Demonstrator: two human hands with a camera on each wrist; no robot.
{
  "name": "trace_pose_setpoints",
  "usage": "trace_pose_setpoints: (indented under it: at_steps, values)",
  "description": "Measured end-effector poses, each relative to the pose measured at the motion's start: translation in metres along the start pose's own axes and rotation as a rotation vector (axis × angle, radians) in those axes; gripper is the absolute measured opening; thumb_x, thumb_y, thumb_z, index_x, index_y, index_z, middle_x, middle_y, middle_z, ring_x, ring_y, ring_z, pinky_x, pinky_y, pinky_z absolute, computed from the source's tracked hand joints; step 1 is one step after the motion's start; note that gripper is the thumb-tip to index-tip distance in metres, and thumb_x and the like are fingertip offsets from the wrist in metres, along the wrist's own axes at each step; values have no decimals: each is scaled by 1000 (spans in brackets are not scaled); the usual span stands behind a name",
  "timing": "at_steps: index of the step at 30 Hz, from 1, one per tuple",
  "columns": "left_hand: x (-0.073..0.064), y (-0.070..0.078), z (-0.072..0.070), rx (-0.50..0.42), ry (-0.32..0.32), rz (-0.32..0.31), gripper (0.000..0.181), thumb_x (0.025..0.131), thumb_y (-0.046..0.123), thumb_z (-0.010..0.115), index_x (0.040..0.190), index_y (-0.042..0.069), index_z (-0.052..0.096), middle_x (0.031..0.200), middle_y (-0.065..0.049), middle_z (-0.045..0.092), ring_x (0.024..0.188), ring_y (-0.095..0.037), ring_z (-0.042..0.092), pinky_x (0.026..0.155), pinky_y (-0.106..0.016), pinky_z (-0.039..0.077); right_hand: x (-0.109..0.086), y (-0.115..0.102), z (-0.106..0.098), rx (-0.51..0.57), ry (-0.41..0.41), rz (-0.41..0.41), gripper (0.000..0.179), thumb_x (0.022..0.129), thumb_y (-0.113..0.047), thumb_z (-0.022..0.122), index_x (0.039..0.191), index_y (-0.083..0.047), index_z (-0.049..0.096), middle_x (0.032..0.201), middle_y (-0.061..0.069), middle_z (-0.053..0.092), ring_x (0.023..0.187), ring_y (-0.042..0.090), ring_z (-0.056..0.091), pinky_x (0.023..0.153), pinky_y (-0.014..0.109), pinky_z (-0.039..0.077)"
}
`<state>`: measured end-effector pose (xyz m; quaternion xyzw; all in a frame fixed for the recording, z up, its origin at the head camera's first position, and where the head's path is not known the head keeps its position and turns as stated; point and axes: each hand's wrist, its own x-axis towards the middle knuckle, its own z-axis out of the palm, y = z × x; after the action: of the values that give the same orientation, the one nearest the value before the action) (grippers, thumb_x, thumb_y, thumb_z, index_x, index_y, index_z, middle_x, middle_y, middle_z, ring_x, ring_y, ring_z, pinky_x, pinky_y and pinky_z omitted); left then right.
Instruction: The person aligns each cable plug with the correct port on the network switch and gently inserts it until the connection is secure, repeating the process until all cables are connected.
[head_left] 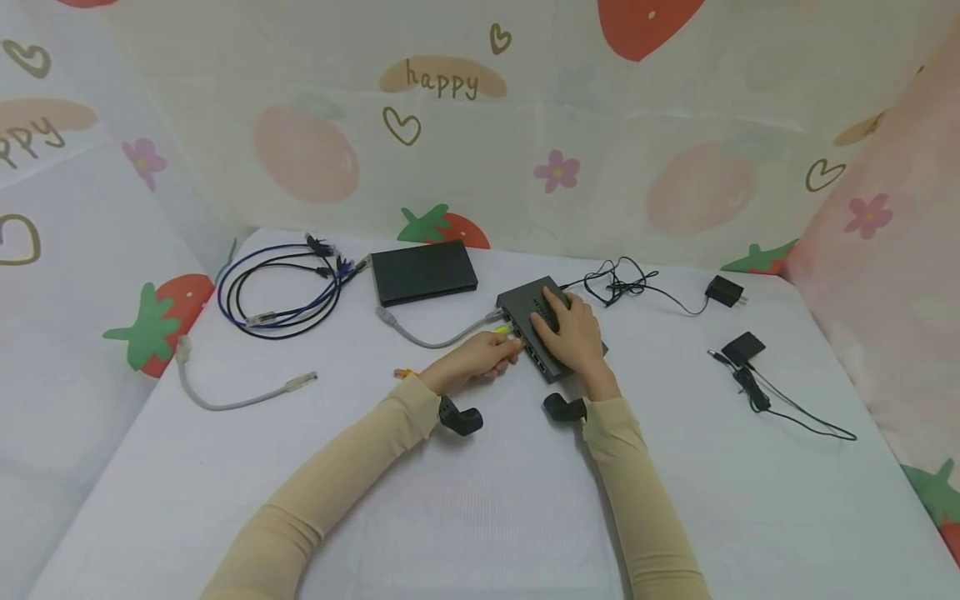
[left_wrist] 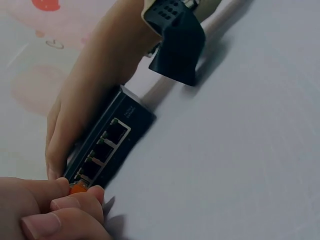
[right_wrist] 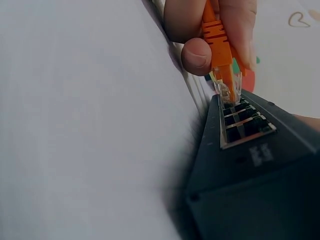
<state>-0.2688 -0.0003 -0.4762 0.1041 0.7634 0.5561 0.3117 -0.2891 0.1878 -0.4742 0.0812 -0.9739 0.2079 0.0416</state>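
Observation:
A black network switch (head_left: 525, 303) lies on the table with a row of ports along its left side. My right hand (head_left: 576, 335) rests on its top, fingers extended over the casing. At the port side, my left hand (head_left: 483, 357) pinches the orange plug (right_wrist: 218, 47) of a network cable between thumb and fingers. The plug's clear tip (right_wrist: 227, 87) is at a port, and several ports nearer the front show bare. Farther back along the same side, a yellow plug (head_left: 503, 329) and a grey network cable (head_left: 431, 343) meet the switch. The grey cable's other end lies on the table.
Behind to the left is another flat black box (head_left: 423, 275). Coiled blue and black cables (head_left: 341, 273) lie beside it, with a short grey cable (head_left: 238, 407) in front. On the right are a plug-in power adapter (head_left: 724, 290), its tangled cord (head_left: 618, 287) and a second adapter (head_left: 743, 347).

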Motion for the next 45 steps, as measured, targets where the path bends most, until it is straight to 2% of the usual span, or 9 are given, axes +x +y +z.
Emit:
trace_pose_setpoints:
  at_steps: [9, 13, 17, 23, 26, 31, 35, 42, 45]
  values:
    - [2, 3, -6, 9, -15, -35, 35, 100, 33, 40, 89, 5, 58, 59, 5, 43, 46, -4, 34, 44, -18, 28, 1, -2, 2, -4, 0, -11, 59, 93, -49, 44, 144, -19, 34, 142, 25, 32, 123, 40, 38, 96, 55, 34]
    - [3, 5, -6, 33, -22, -24, 36, 100, 33, 40, 89, 4, 59, 58, 5, 43, 45, -4, 34, 44, -18, 27, 1, -1, 1, -4, 17, -21, 59, 93, -47, 45, 143, -17, 36, 140, 26, 33, 122, 41, 40, 95, 55, 35]
    - [6, 7, -5, 40, -5, -38, 37, 100, 33, 41, 87, 5, 60, 58, 5, 44, 45, -4, 35, 43, -18, 27, 0, -1, 0, -1, 25, -26, 58, 94, -46, 45, 143, -17, 36, 139, 26, 34, 120, 41, 40, 94, 55, 36]
    - [9, 7, -4, 0, -17, -75, 36, 99, 33, 41, 90, 4, 60, 60, 5, 46, 46, -4, 35, 44, -18, 27, 0, 1, 0, -21, 21, -18, 58, 94, -46, 43, 143, -17, 35, 140, 27, 33, 120, 42, 40, 93, 54, 36]
    - [9, 8, -3, -9, -33, -66, 36, 100, 33, 40, 91, 4, 60, 62, 5, 46, 47, -4, 35, 45, -18, 27, 0, 2, -1, -25, 30, -15, 58, 94, -46, 43, 143, -16, 36, 139, 27, 33, 120, 42, 40, 93, 54, 36]
    - [10, 12, -4, 42, -27, -33, 35, 100, 30, 42, 89, 2, 60, 62, 4, 47, 47, -4, 36, 45, -18, 27, 0, 3, -1, -14, 44, -16, 57, 94, -46, 44, 143, -16, 37, 138, 27, 34, 119, 42, 41, 92, 55, 36]
    - [10, 12, -5, 52, -32, -68, 34, 99, 32, 42, 88, 5, 60, 63, 4, 47, 48, -4, 37, 44, -18, 28, 0, 4, 2, -14, 43, -19, 58, 94, -46, 43, 143, -16, 37, 138, 27, 34, 120, 42, 40, 93, 55, 36]
    - [8, 10, -5, -5, -50, -80, 34, 100, 33, 40, 82, 10, 58, 62, 6, 47, 48, -4, 36, 44, -19, 27, 1, 3, 3, -4, 54, -23, 58, 93, -46, 44, 142, -17, 38, 138, 27, 35, 120, 41, 40, 93, 55, 36]
    - [8, 9, -4, -34, -35, -96, 33, 99, 32, 43, 78, 11, 57, 62, 6, 47, 48, -5, 35, 45, -19, 26, 1, 2, 3, -1, 50, -20, 58, 93, -46, 45, 142, -17, 38, 138, 27, 35, 121, 40, 40, 94, 55, 36]
